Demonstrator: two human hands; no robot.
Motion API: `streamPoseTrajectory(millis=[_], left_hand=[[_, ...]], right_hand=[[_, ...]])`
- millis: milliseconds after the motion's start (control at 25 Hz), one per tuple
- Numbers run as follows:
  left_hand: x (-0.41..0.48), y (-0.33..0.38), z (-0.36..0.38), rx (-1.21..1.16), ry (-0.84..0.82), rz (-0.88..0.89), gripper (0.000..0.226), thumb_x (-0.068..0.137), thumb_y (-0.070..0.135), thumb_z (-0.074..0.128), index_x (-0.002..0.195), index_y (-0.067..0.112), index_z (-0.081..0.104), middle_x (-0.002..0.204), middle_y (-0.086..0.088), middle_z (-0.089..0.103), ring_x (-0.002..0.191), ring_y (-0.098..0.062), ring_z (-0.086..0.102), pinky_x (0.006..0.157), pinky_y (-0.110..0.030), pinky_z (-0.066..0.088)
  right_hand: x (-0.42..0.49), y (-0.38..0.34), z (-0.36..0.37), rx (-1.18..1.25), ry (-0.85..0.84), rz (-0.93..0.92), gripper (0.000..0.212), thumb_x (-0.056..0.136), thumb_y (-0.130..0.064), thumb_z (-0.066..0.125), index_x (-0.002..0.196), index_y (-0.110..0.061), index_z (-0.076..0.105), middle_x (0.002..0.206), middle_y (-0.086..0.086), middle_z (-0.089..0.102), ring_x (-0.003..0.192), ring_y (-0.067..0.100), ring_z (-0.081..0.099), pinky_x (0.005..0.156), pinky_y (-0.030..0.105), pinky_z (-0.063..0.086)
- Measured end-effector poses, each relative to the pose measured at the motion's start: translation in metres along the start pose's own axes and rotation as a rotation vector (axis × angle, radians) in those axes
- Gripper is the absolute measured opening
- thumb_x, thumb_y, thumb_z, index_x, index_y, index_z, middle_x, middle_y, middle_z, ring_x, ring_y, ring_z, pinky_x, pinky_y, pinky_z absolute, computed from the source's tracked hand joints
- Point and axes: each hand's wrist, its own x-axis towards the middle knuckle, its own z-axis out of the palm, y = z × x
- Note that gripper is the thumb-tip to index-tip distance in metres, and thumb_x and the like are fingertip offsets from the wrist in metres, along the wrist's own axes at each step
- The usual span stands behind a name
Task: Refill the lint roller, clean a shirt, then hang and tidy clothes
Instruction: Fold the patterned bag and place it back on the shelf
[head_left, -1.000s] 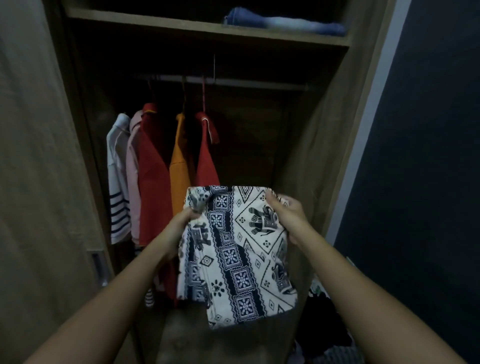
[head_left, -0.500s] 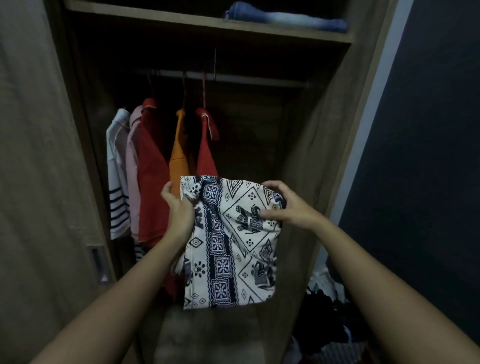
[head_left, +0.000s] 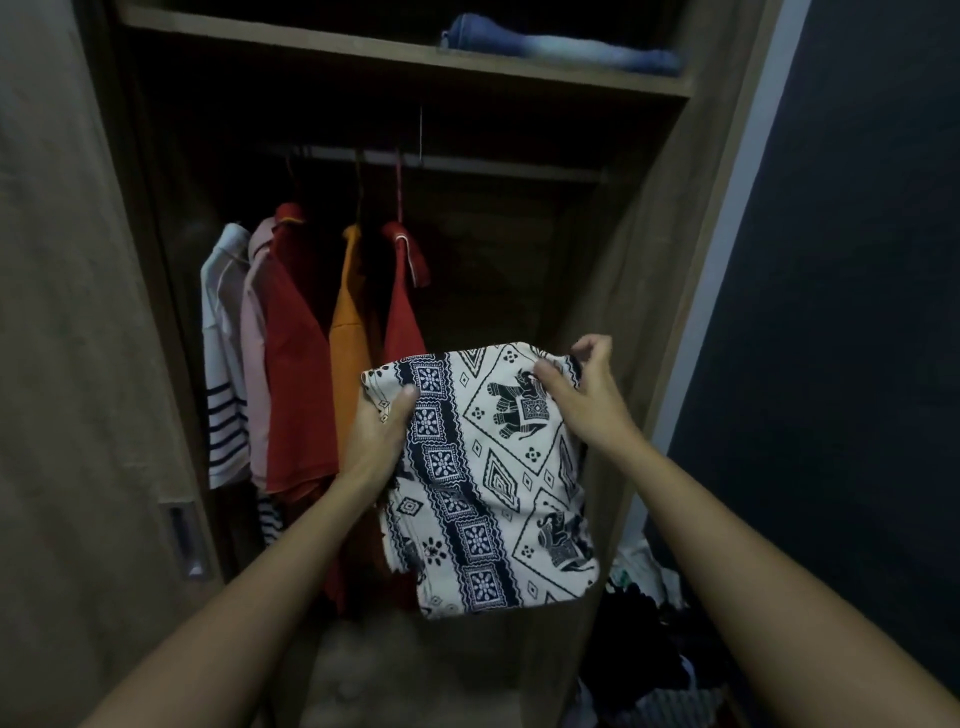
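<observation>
Elephant-print garment (head_left: 488, 483) is up at centre frame, folded, left hand (head_left: 382, 436) gripping its upper-left corner, right hand (head_left: 587, 400) pinching the upper-right edge. Behind, centre left, red and orange shirts (head_left: 296, 353) hang on the rail (head_left: 493, 165). Top of frame: folded jeans (head_left: 561, 49) on the shelf (head_left: 363, 49).

We see from one camera worn on the head. We face the open closet (head_left: 623, 249) and look forward and a bit down. We stand close: the left hand (head_left: 376, 441), right hand (head_left: 587, 410) and cloth (head_left: 493, 467) fill the middle.
</observation>
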Motion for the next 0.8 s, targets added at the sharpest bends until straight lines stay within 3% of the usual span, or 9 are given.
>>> streamPoseTrajectory(millis=[40, 120, 240, 360, 440, 560, 680, 720, 800], left_hand=[[0.000, -0.001, -0.001, -0.011, -0.003, -0.027, 0.056, 0.083, 0.059, 0.051, 0.122, 0.019, 0.049, 0.104, 0.009, 0.062, 0.099, -0.012, 0.059, 0.090, -0.034, 0.043], [0.003, 0.006, -0.005, -0.268, -0.046, -0.273, 0.057, 0.078, 0.057, 0.061, 0.117, 0.016, 0.057, 0.104, -0.002, 0.070, 0.097, -0.020, 0.065, 0.091, -0.037, 0.048], [0.009, 0.016, -0.010, -0.558, -0.263, -0.552, 0.020, 0.084, 0.032, 0.062, 0.094, 0.015, 0.063, 0.082, -0.009, 0.073, 0.075, -0.025, 0.070, 0.079, -0.039, 0.053], [0.013, 0.015, -0.011, -0.617, -0.293, -0.551, 0.016, 0.086, 0.027, 0.058, 0.092, 0.013, 0.060, 0.078, -0.009, 0.072, 0.065, -0.023, 0.070, 0.069, -0.037, 0.054], [0.015, 0.019, -0.009, -0.685, -0.300, -0.515, 0.026, 0.090, 0.032, 0.053, 0.101, 0.010, 0.059, 0.078, -0.009, 0.073, 0.067, -0.023, 0.071, 0.062, -0.035, 0.057], [0.022, 0.021, -0.003, -0.655, -0.298, -0.472, 0.034, 0.091, 0.036, 0.052, 0.109, 0.008, 0.060, 0.085, -0.009, 0.074, 0.074, -0.023, 0.071, 0.068, -0.034, 0.058], [0.027, 0.018, -0.001, -0.536, -0.246, -0.493, 0.054, 0.081, 0.043, 0.066, 0.121, 0.008, 0.057, 0.103, -0.014, 0.072, 0.093, -0.030, 0.069, 0.090, -0.044, 0.052], [0.029, 0.017, -0.003, -0.526, -0.228, -0.499, 0.060, 0.077, 0.044, 0.069, 0.124, 0.009, 0.056, 0.107, -0.015, 0.071, 0.096, -0.031, 0.069, 0.092, -0.046, 0.052], [0.033, 0.022, -0.009, -0.539, -0.174, -0.481, 0.055, 0.078, 0.043, 0.069, 0.119, 0.008, 0.058, 0.104, -0.014, 0.072, 0.091, -0.029, 0.071, 0.082, -0.041, 0.057]], right_hand=[[0.004, -0.002, -0.001, 0.019, 0.020, 0.034, 0.045, 0.090, -0.040, 0.056, 0.115, -0.017, 0.027, 0.119, -0.001, 0.040, 0.110, 0.014, 0.043, 0.087, 0.030, 0.037], [0.009, -0.005, -0.003, 0.111, 0.009, 0.166, 0.054, 0.088, -0.046, 0.057, 0.121, -0.016, 0.027, 0.120, -0.001, 0.041, 0.105, 0.014, 0.047, 0.086, 0.029, 0.041], [0.010, 0.005, 0.004, 0.309, 0.004, 0.373, 0.063, 0.081, -0.052, 0.063, 0.124, -0.015, 0.032, 0.118, 0.004, 0.053, 0.095, 0.016, 0.059, 0.084, 0.031, 0.050], [0.010, 0.012, 0.003, 0.417, -0.025, 0.498, 0.079, 0.067, -0.065, 0.067, 0.120, -0.010, 0.049, 0.113, 0.012, 0.065, 0.097, 0.024, 0.066, 0.091, 0.041, 0.053], [0.003, 0.019, 0.002, 0.480, -0.144, 0.535, 0.072, 0.071, -0.071, 0.055, 0.109, -0.011, 0.060, 0.104, 0.014, 0.069, 0.098, 0.028, 0.066, 0.095, 0.043, 0.050], [-0.038, 0.053, 0.026, 0.558, -0.372, 0.666, 0.070, 0.085, -0.071, 0.028, 0.107, -0.010, 0.055, 0.067, 0.002, 0.065, 0.069, 0.019, 0.064, 0.082, 0.038, 0.047], [-0.074, 0.069, 0.059, 0.732, -0.435, 0.627, 0.062, 0.071, -0.060, 0.065, 0.104, -0.008, 0.053, 0.070, 0.003, 0.068, 0.062, 0.015, 0.065, 0.063, 0.029, 0.051], [-0.073, 0.071, 0.064, 0.745, -0.383, 0.580, 0.059, 0.061, -0.049, 0.075, 0.100, -0.011, 0.052, 0.080, 0.007, 0.066, 0.066, 0.018, 0.065, 0.061, 0.029, 0.052], [-0.067, 0.066, 0.062, 0.677, -0.314, 0.481, 0.054, 0.056, -0.040, 0.076, 0.097, -0.019, 0.047, 0.096, 0.013, 0.060, 0.073, 0.022, 0.061, 0.060, 0.030, 0.049]])
